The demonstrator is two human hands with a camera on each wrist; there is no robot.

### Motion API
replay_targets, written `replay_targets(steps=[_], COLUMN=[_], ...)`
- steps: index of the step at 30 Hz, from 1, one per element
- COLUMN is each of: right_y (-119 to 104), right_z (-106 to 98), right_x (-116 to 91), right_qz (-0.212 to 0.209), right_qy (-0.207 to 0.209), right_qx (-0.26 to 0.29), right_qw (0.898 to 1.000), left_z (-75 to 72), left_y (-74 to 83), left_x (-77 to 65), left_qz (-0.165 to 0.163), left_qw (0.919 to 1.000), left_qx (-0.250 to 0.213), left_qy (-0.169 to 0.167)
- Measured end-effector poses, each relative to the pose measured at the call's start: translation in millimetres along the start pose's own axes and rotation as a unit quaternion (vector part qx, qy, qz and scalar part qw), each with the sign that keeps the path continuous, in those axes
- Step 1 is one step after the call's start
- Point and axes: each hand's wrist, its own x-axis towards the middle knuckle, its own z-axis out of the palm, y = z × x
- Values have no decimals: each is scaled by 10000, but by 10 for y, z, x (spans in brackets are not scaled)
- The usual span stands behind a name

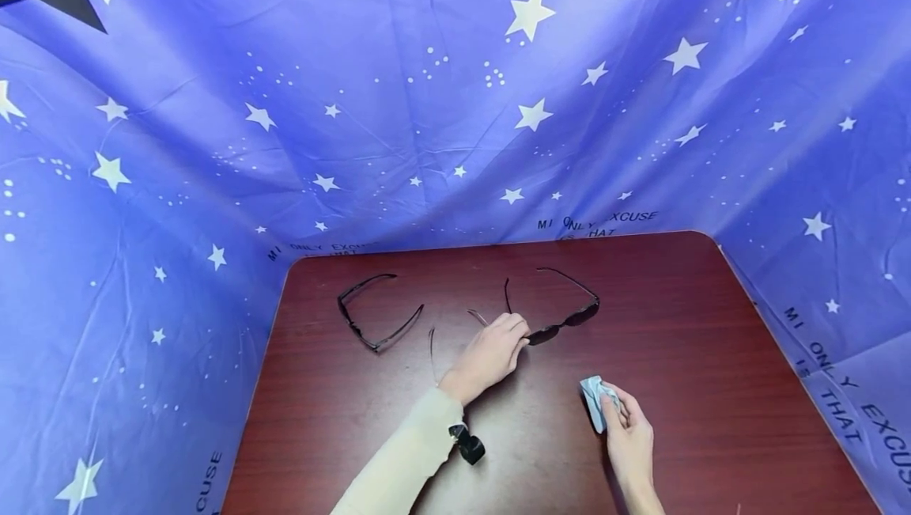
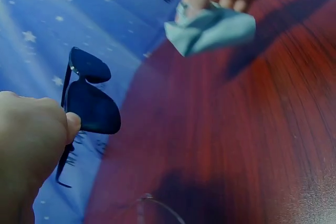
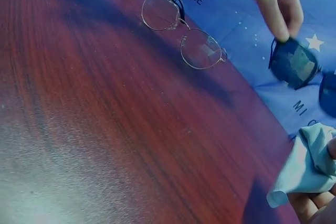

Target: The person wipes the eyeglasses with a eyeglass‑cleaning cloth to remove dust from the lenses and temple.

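Observation:
My left hand point(image 1: 491, 353) pinches one end of a pair of dark sunglasses point(image 1: 582, 314), thumb at the edge of a lens in the left wrist view. The sunglasses' arms are unfolded and point toward the back, and they look raised off the table. A crumpled light blue cloth point(image 1: 595, 408) is between the thumb and fingers of my right hand point(image 1: 629, 444), in front of and apart from the sunglasses. Thin wire-framed glasses point(image 3: 184, 23) with clear lenses lie under my left arm, mostly hidden from the head view.
Black-framed glasses point(image 1: 344, 308) with unfolded arms lie at the table's back left. The reddish-brown table point(image 1: 712, 388) has blue star-printed fabric point(image 1: 441, 135) hanging round its back and sides. A black strapped device point(image 1: 467, 445) is on the left wrist.

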Motion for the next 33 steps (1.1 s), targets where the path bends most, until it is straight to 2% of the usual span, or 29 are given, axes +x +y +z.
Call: replay_targets(steps=[2,6,10,14,17,21,24,26,28,30,33], right_y=[7,3,6,16,19,24,34,46,54,57,53], right_z=[-6,9,47,76,82,85,83,101,121,143,176], right_x=[-18,-45,-68,-91,-96,-109,-132,-154,-173,-185,-199], right_qz=[38,107,161,207,246,263,279,304,330,326,322], right_qy=[-44,-109,-123,-201,-222,-251,-310,-353,-369,-365,-362], right_qx=[45,183,338,364,314,312,318,323,339,341,327], right_qw=[10000,9997,9992,9989,9990,9989,9986,9984,9982,9982,9983], left_z=[85,252,375,493,557,577,532,452,343,232,87], left_y=[-6,-10,-1,1,10,23,31,32,36,31,-9], left_x=[38,93,116,96,83,81,29,-67,-195,-342,-587], left_qz=[45,88,-42,-124,-109,-115,-152,-289,-496,-740,-978], left_qw=[9993,9960,9911,9868,9860,9885,9922,9951,9968,9969,9945], left_qx=[327,865,1293,1583,1656,1504,1216,845,472,109,-206], left_qy=[-150,-196,-299,-327,-163,-54,-251,-414,-422,-232,307])
